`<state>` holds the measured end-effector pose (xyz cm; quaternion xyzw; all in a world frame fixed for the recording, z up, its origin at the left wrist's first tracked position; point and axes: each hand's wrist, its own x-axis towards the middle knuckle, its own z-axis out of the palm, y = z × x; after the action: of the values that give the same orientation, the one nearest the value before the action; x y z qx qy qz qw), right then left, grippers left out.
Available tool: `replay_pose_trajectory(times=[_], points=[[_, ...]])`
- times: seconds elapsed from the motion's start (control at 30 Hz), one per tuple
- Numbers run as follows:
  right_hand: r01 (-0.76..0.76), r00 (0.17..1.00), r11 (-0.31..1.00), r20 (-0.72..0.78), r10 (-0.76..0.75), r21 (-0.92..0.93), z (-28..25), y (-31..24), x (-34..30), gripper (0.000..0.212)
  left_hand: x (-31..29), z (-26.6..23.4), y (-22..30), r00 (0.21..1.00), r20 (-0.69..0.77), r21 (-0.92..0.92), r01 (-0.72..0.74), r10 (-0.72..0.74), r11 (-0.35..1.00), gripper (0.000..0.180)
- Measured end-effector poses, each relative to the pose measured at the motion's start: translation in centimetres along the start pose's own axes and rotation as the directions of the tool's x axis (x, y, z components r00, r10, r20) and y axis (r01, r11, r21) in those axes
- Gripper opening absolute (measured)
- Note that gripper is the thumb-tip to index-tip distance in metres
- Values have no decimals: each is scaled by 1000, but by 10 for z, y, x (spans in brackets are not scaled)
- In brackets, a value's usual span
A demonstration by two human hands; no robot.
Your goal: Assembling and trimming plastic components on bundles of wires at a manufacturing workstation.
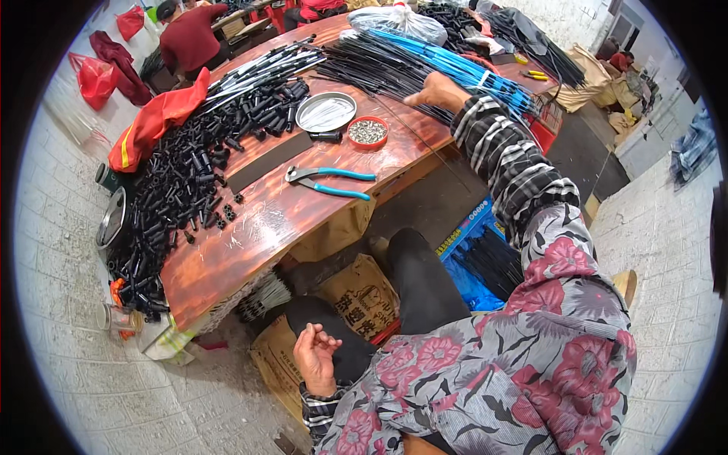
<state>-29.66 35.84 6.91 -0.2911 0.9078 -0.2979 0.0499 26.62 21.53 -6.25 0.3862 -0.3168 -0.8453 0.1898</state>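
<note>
My right hand (441, 92) reaches across the table to a pile of thin black rods (371, 67). Its thumb points left and its other fingers curl down out of sight, so what they grip is hidden. Low by my lap, my left hand (315, 358) is raised with loosely bent fingers, and nothing shows in it. A bundle of bright blue rods (462, 68) lies just beyond the right hand. Nearer to me on the tabletop (265, 220) are blue-handled pliers (330, 180), a red round dish of small metal pieces (368, 132) and a round metal tray of white strips (326, 112).
Black tubular parts (178, 178) heap along the table's left side, beside a red cloth (159, 125). A dark flat bar (269, 162) lies near the tray. Beneath the table are a brown paper sack (360, 296) and a blue bag of black rods (485, 258). Another person (189, 42) works at the far left.
</note>
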Motion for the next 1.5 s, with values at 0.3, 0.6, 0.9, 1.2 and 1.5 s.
replay_pose_trajectory(times=[0.3,0.6,0.9,1.2,1.5], points=[[-203,967,899,64,246,-389,41,-42,-30,20,3,3,0,1000,11,-14,-2,2,1000,23],[11,984,820,-141,-112,-572,-25,-17,-1,22,-2,-4,-2,1000,-12,-4,-28,28,1000,25],[-164,938,822,-344,-41,-546,16,32,4,23,-3,1,0,997,-80,20,8,-6,1000,24],[50,951,684,-174,-254,-728,-42,-13,16,19,2,8,3,999,-41,31,-10,11,999,22],[-149,970,763,-243,-11,-629,-114,-41,22,28,-6,-5,-1,999,-41,9,-15,15,1000,23]])
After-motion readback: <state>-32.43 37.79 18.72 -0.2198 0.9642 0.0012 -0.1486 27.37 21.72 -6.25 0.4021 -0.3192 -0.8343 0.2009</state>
